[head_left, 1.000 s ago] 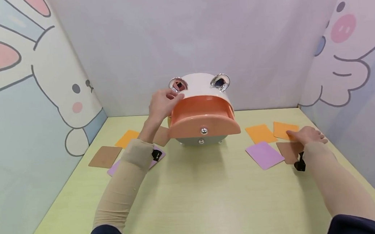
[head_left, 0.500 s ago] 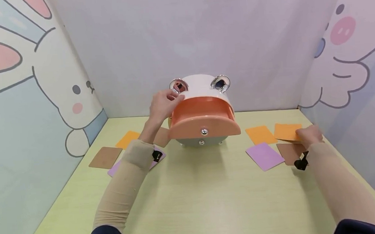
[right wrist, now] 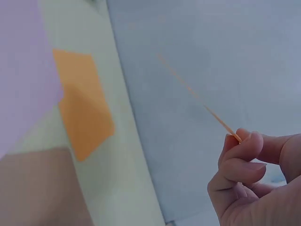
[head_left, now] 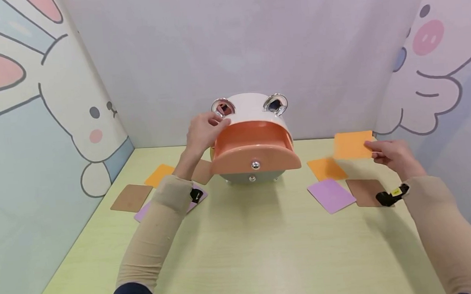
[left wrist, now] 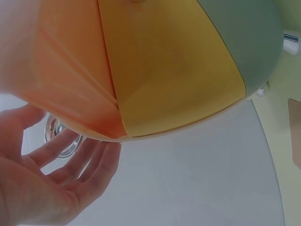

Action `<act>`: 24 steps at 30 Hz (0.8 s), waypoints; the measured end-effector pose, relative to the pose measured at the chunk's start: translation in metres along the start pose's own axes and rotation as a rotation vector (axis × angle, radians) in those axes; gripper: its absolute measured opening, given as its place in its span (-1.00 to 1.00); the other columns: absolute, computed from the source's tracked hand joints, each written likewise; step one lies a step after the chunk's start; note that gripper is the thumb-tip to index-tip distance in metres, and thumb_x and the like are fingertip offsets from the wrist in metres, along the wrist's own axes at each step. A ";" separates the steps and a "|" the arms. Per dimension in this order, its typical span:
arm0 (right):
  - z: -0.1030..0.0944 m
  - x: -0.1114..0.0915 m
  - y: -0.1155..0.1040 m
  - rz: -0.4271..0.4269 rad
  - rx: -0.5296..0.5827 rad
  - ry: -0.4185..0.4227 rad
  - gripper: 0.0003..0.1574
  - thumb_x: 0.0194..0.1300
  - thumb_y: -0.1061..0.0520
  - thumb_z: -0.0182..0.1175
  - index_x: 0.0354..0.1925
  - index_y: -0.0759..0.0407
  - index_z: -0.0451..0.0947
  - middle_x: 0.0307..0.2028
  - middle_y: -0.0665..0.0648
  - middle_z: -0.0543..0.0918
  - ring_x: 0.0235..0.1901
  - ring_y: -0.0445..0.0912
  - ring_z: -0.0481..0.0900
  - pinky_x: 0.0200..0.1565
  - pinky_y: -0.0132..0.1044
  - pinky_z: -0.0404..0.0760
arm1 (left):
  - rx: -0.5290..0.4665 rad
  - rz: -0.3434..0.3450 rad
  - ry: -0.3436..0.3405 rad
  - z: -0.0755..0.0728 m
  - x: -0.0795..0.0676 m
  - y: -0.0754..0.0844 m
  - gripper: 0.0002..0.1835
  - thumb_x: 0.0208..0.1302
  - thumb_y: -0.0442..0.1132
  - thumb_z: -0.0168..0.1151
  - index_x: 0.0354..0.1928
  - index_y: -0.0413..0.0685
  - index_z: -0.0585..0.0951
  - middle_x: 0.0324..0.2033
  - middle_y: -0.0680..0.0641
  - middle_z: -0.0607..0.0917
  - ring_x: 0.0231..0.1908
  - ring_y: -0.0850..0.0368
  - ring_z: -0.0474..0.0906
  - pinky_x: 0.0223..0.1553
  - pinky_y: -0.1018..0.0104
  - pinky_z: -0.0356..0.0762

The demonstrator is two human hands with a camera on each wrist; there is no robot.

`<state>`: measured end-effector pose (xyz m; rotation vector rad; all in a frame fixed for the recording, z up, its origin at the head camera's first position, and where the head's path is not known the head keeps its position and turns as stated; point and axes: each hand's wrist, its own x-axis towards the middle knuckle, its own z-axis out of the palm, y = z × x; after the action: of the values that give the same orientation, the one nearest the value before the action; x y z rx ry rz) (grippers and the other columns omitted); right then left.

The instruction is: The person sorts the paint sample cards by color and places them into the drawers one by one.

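A frog-shaped drawer box (head_left: 251,106) with a white top and silver-rimmed eyes stands at the back middle of the table. Its upper orange drawer (head_left: 236,159) is pulled out, and no contents show inside. My left hand (head_left: 202,132) rests with loosely bent fingers against the box's upper left side; in the left wrist view its fingertips (left wrist: 109,162) touch the shell's edge. At the right, my right hand (head_left: 398,156) pinches an orange square of paper (head_left: 352,145) by its edge, above the table. The right wrist view shows this paper (right wrist: 217,117) edge-on between thumb and fingers.
On the right of the table (head_left: 259,254) lie an orange paper (head_left: 327,169), a purple paper (head_left: 331,196) and a brown paper (head_left: 366,192). More papers lie left, including a brown one (head_left: 131,197) and an orange one (head_left: 159,175). Cartoon-printed walls enclose the table.
My right hand has taken hold of the orange paper at the far right and lifted it off the table. My left hand has stayed against the box.
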<state>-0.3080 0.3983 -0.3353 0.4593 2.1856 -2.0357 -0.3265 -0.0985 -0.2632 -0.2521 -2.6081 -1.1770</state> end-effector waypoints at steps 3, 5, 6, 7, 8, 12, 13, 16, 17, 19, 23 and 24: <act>0.011 -0.012 -0.014 -0.004 0.115 -0.121 -0.77 0.29 0.13 0.24 -0.50 -0.03 0.71 -0.47 -0.15 0.70 -0.61 -0.21 0.48 -0.46 -0.41 0.55 | -0.005 0.000 0.001 0.000 -0.001 0.000 -0.59 0.24 0.14 0.21 -0.16 -0.05 0.67 -0.19 -0.12 0.72 -0.18 0.01 0.63 -0.29 0.20 0.63; 0.020 -0.020 -0.024 -0.018 0.166 -0.179 -0.80 0.31 0.16 0.21 -0.45 0.03 0.69 -0.44 -0.13 0.70 -0.61 -0.20 0.46 -0.46 -0.40 0.54 | -0.006 -0.001 0.001 0.000 -0.001 0.001 -0.59 0.24 0.14 0.21 -0.16 -0.05 0.67 -0.19 -0.12 0.73 -0.18 0.01 0.63 -0.28 0.19 0.62; 0.025 -0.025 -0.029 -0.030 0.173 -0.196 -0.83 0.31 0.17 0.21 -0.42 0.04 0.67 -0.42 -0.12 0.69 -0.61 -0.20 0.45 -0.46 -0.40 0.52 | -0.005 -0.001 0.002 -0.001 -0.001 0.001 -0.59 0.24 0.14 0.21 -0.16 -0.05 0.67 -0.18 -0.12 0.73 -0.17 0.01 0.63 -0.27 0.19 0.62; 0.031 -0.029 -0.033 -0.042 0.169 -0.206 -0.86 0.30 0.16 0.21 -0.40 0.04 0.65 -0.41 -0.11 0.68 -0.60 -0.20 0.43 -0.46 -0.41 0.51 | -0.005 -0.001 0.001 -0.001 -0.001 0.001 -0.59 0.24 0.14 0.21 -0.16 -0.06 0.67 -0.18 -0.12 0.73 -0.17 0.01 0.63 -0.26 0.18 0.62; 0.036 -0.033 -0.037 -0.053 0.165 -0.213 -0.89 0.30 0.15 0.22 -0.38 0.04 0.63 -0.40 -0.11 0.66 -0.59 -0.20 0.42 -0.45 -0.41 0.51 | -0.006 -0.002 0.000 -0.001 -0.001 0.001 -0.59 0.24 0.14 0.21 -0.15 -0.06 0.67 -0.18 -0.13 0.72 -0.17 0.01 0.62 -0.26 0.18 0.62; 0.060 -0.050 -0.052 -0.091 0.132 -0.232 -0.93 0.32 0.12 0.19 -0.34 0.02 0.57 -0.40 -0.10 0.60 -0.58 -0.20 0.38 -0.42 -0.42 0.48 | -0.006 0.000 -0.001 0.000 -0.001 0.002 -0.59 0.25 0.13 0.21 -0.14 -0.06 0.67 -0.17 -0.13 0.72 -0.16 0.00 0.62 -0.25 0.18 0.62; 0.066 -0.053 -0.055 -0.095 0.126 -0.242 -0.94 0.33 0.11 0.19 -0.33 0.02 0.55 -0.41 -0.09 0.59 -0.58 -0.20 0.38 -0.42 -0.42 0.48 | -0.007 -0.002 -0.002 -0.001 -0.002 0.002 -0.59 0.25 0.13 0.21 -0.14 -0.06 0.66 -0.17 -0.13 0.72 -0.16 0.00 0.62 -0.26 0.18 0.63; 0.087 -0.063 -0.066 -0.117 0.109 -0.273 -0.94 0.33 0.10 0.19 -0.30 0.05 0.52 -0.44 -0.07 0.56 -0.61 -0.20 0.37 -0.46 -0.41 0.43 | -0.006 -0.010 -0.005 -0.001 -0.003 0.003 -0.60 0.25 0.13 0.21 -0.14 -0.05 0.66 -0.16 -0.12 0.71 -0.17 0.01 0.62 -0.30 0.21 0.64; 0.094 -0.066 -0.069 -0.124 0.099 -0.281 -0.93 0.33 0.10 0.19 -0.30 0.06 0.52 -0.45 -0.06 0.56 -0.61 -0.19 0.37 -0.47 -0.41 0.43 | -0.007 -0.013 -0.007 -0.002 -0.003 0.003 -0.60 0.25 0.13 0.21 -0.13 -0.05 0.66 -0.16 -0.12 0.71 -0.17 0.01 0.62 -0.32 0.22 0.65; 0.108 -0.070 -0.075 -0.138 0.086 -0.294 -0.90 0.29 0.09 0.23 -0.29 0.08 0.52 -0.47 -0.05 0.56 -0.63 -0.18 0.37 -0.48 -0.40 0.41 | -0.008 -0.017 -0.008 -0.002 -0.003 0.003 -0.60 0.26 0.13 0.21 -0.13 -0.05 0.66 -0.16 -0.12 0.71 -0.17 0.01 0.62 -0.33 0.23 0.65; 0.134 -0.076 -0.087 -0.171 0.053 -0.305 -0.81 0.24 0.09 0.30 -0.28 0.12 0.49 -0.51 -0.03 0.57 -0.63 -0.17 0.38 -0.48 -0.41 0.43 | -0.006 -0.014 -0.005 -0.003 -0.003 0.003 -0.60 0.26 0.12 0.21 -0.13 -0.06 0.67 -0.16 -0.12 0.71 -0.17 0.01 0.62 -0.34 0.25 0.65; 0.140 -0.076 -0.089 -0.183 0.037 -0.300 -0.77 0.22 0.07 0.31 -0.27 0.13 0.47 -0.53 -0.03 0.57 -0.64 -0.17 0.39 -0.49 -0.41 0.43 | -0.006 -0.014 -0.004 -0.003 -0.003 0.003 -0.60 0.26 0.12 0.21 -0.13 -0.06 0.67 -0.16 -0.12 0.71 -0.17 0.01 0.62 -0.34 0.25 0.65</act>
<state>-0.2791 0.2445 -0.2407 -0.0461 2.0760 -2.0766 -0.3225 -0.0990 -0.2594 -0.2376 -2.6146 -1.1899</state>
